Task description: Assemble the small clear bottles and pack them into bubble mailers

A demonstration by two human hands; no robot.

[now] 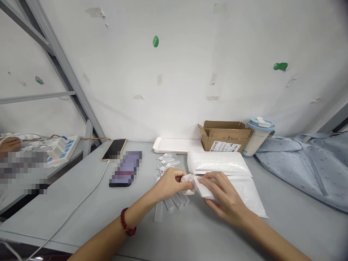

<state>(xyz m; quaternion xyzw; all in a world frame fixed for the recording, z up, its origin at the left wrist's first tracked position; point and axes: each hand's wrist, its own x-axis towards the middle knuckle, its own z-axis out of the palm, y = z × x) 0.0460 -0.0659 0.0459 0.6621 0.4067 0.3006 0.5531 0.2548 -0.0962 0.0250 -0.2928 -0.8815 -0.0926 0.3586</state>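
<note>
My left hand [171, 183] and my right hand [223, 197] meet over the grey table [81, 214], both closed on a small white padded bag [199, 186]. The left fingers pinch its crumpled open end; the right hand grips its body from the side. Under and beside the hands lie several small clear plastic pieces [167, 161], some in a row near my left wrist [170, 206]. A flat white padded envelope [250, 194] lies under my right hand, with a stack of the same bags [217, 163] just behind it.
An open cardboard box [225, 136], a lidded cup [257, 136] and a white tray [176, 145] stand by the wall. A phone [114, 149] on a white cable, a dark blurred item [126, 168], and blue cloth [304, 163] lie around. Another person's hand [9, 144] rests far left.
</note>
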